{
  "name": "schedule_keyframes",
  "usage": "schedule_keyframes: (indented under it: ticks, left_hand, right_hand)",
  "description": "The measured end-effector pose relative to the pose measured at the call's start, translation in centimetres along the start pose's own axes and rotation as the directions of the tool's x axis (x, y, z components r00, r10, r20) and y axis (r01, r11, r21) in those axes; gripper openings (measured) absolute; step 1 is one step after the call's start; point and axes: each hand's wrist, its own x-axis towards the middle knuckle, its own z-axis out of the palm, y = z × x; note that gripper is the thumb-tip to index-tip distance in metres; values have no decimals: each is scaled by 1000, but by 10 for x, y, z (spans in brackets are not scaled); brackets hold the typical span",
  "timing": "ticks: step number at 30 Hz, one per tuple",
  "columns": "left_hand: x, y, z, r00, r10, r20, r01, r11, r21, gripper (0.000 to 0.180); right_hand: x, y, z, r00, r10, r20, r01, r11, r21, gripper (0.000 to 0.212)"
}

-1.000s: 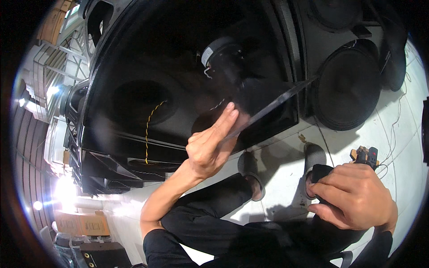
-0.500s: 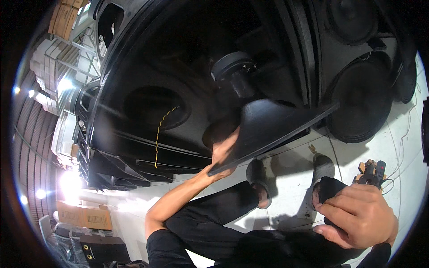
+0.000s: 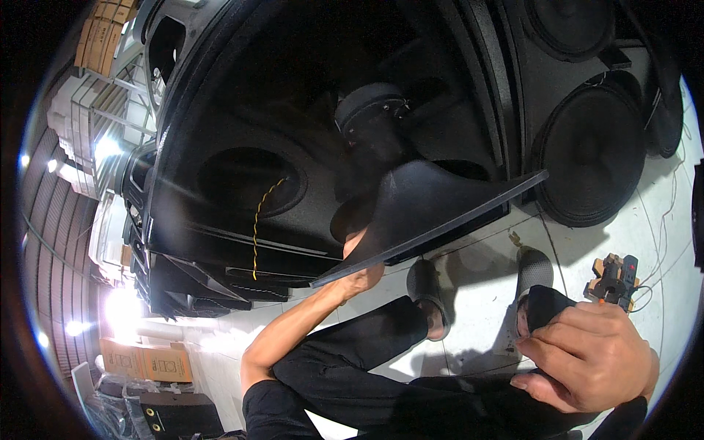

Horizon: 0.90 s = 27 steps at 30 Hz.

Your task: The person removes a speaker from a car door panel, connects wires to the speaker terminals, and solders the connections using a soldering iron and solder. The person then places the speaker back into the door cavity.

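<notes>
My left hand [image 3: 363,279] grips the lower left edge of a black flared speaker horn [image 3: 425,202]; some of its fingers are hidden behind the rim. A round driver [image 3: 370,110] sits at the horn's narrow end, inside a large open black speaker cabinet [image 3: 172,220]. From a round hole in the cabinet hangs a twisted yellow-and-black wire [image 3: 256,238], left of my left hand. My right hand [image 3: 587,356] is closed over my right knee, fingers curled and pressed together. Whatever lies in its grasp is hidden.
Black round speaker cones [image 3: 594,154] stand at the right. Beyond my right hand, a black device with a red light [image 3: 623,275] and a cable lies on the tiled floor [image 3: 477,293]. Cardboard boxes [image 3: 147,359] sit at the lower left. My feet are below the horn.
The horn's lower left corner has shifted left, together with my left hand. The view has moved slightly. My right hand stays at the knee.
</notes>
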Motion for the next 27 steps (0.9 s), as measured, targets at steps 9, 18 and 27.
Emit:
schedule_keyframes:
  ticks: [9,18,27]
  left_hand:
    - [5,7,-9,978,172,122,-165,984,-66,26]
    - [9,29,15,995,96,-1,-96,995,23,18]
    - [5,18,3,995,92,48,-92,996,2,23]
  right_hand:
    - [3,0,-3,1000,-13,14,13,1000,20,29]
    - [2,0,1,1000,2,18,-2,1000,0,30]
    - [4,0,-2,1000,3,22,-3,1000,11,30]
